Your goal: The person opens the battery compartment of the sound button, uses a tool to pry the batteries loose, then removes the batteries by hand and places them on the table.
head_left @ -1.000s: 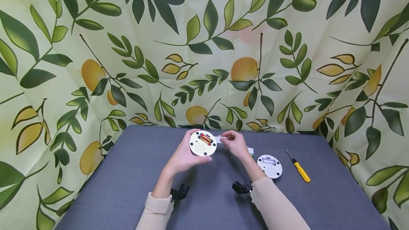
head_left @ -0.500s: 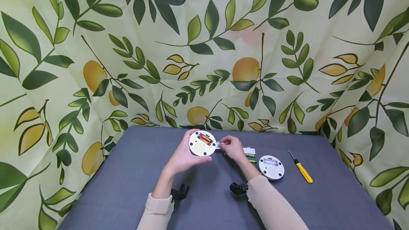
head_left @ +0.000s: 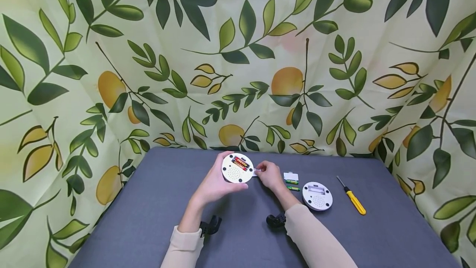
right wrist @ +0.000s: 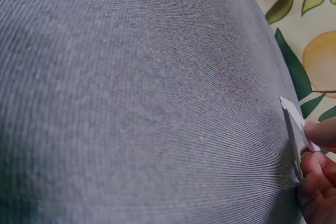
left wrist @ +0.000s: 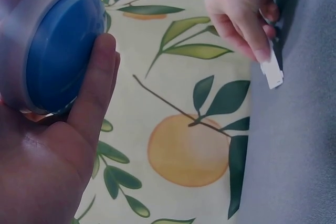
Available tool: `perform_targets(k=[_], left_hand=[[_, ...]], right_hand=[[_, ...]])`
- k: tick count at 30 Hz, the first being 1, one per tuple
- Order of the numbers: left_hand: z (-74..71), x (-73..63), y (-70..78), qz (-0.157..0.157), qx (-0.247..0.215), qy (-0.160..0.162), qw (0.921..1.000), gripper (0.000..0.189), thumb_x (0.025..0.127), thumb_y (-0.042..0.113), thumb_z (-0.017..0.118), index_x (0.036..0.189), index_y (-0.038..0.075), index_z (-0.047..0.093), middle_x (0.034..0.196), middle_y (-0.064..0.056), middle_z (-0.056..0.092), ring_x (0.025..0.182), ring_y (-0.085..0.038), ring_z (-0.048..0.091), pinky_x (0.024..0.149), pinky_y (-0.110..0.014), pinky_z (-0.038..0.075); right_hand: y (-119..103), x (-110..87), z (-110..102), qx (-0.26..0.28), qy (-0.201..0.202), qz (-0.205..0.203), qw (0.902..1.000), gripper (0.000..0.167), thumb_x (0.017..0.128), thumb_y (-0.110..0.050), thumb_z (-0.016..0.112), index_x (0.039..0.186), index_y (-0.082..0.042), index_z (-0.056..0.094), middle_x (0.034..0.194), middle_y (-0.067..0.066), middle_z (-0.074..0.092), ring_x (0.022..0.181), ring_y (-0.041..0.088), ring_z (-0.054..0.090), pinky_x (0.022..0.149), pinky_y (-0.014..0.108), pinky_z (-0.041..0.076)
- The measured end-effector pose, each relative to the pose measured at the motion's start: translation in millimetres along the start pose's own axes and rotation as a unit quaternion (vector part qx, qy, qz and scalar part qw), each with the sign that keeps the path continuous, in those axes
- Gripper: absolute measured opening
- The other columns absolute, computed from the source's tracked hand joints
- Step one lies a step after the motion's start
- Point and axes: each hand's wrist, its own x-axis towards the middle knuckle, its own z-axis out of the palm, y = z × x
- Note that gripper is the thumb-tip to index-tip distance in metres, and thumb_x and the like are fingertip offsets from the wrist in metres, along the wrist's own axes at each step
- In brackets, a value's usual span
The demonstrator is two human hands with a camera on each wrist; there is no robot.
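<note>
My left hand [head_left: 214, 183] grips a round white device [head_left: 235, 175] by its rim, its underside turned toward the head camera. Two red-and-black batteries [head_left: 240, 163] lie in its uncovered compartment. From the left wrist view, the far side of the device is a blue dome [left wrist: 65, 51], with fingers lying along it. Between thumb and fingers, my right hand [head_left: 270, 175] pinches a small white battery cover [left wrist: 272, 72]. In the head view the cover is close beside the device's right edge; the left wrist view shows a gap between them.
On the grey table [head_left: 156, 202], right of my right hand, lie another white cover [head_left: 291, 176] and two green batteries [head_left: 293, 188]. A second round white device [head_left: 317, 196] rests there with its compartment bare. Farther right is a yellow-handled screwdriver [head_left: 355, 202]. Patterned cloth [head_left: 208, 106] hangs behind.
My right hand has moved slightly down and left with the battery cover, turning it more edge-on. The green batteries and the other cover have come into view. My left hand stays nearly still.
</note>
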Motion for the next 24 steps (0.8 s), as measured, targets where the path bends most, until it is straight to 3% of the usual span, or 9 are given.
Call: perform_targets(k=[12,24], left_hand=[[1.4,-0.3,1.0,-0.004,-0.002,0.002,1.0,0.101,0.066,0.02,0.097,0.148,0.015,0.037,0.128,-0.001,0.06,0.112,-0.019,0.057,0.1,-0.042,0.04],[1.8,-1.2,0.8,-0.003,0.005,0.003,1.0,0.101,0.065,0.023,0.097,0.148,0.016,0.038,0.127,0.0,0.061,0.111,-0.02,0.057,0.099,-0.042,0.04]], right_hand=[[-9.2,-3.1,-15.0,-0.073,-0.014,-0.031,0.9968,0.014,0.086,-0.007,0.076,0.098,-0.001,0.071,0.087,0.009,0.064,0.085,0.026,0.06,0.081,0.045,0.05],[-22.1,-12.1,-46.8,-0.051,-0.012,-0.069,0.9962,0.015,0.093,-0.008,0.07,0.105,-0.001,0.072,0.089,0.005,0.065,0.084,0.021,0.061,0.079,0.041,0.051]])
